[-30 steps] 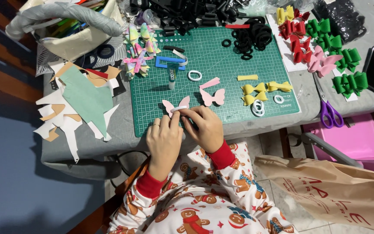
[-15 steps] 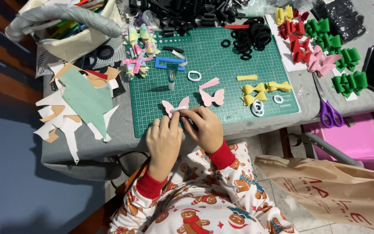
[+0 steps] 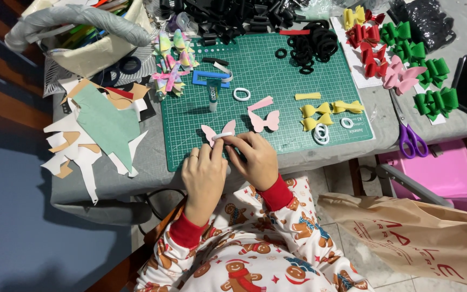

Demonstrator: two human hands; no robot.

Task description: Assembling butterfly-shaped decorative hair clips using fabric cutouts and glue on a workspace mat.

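Looking down from the head view, you see your own two hands at the near edge of the table.
Left hand: your left hand lies at 6 o'clock of the green cutting mat, fingers pressed together and curled; the fingertips touch the pink butterfly shape from below.
Right hand: your right hand is just beside the left one, at its 3 o'clock; thumb and forefinger pinch a small white band that lies across the middle of the butterfly.
Held piece: the pink butterfly shape sits on the mat near its lower edge, its wings pointing to 12 o'clock, partly hidden by your fingers.
Second butterfly: another pink butterfly lies at 2 o'clock of your hands, apart from them.
Glue stick: a glue stick stands upright on the mat at 12 o'clock of your hands.
Yellow bows: yellow bows lie at 3 o'clock on the mat, with white rings just beside them.
Scissors: purple scissors lie off the mat, far at 3 o'clock.
Paper scraps: white, tan and green paper scraps lie at 9 o'clock, well apart from your hands.
Black bands: a pile of black hair bands lies at 1 o'clock, at the far edge of the mat.
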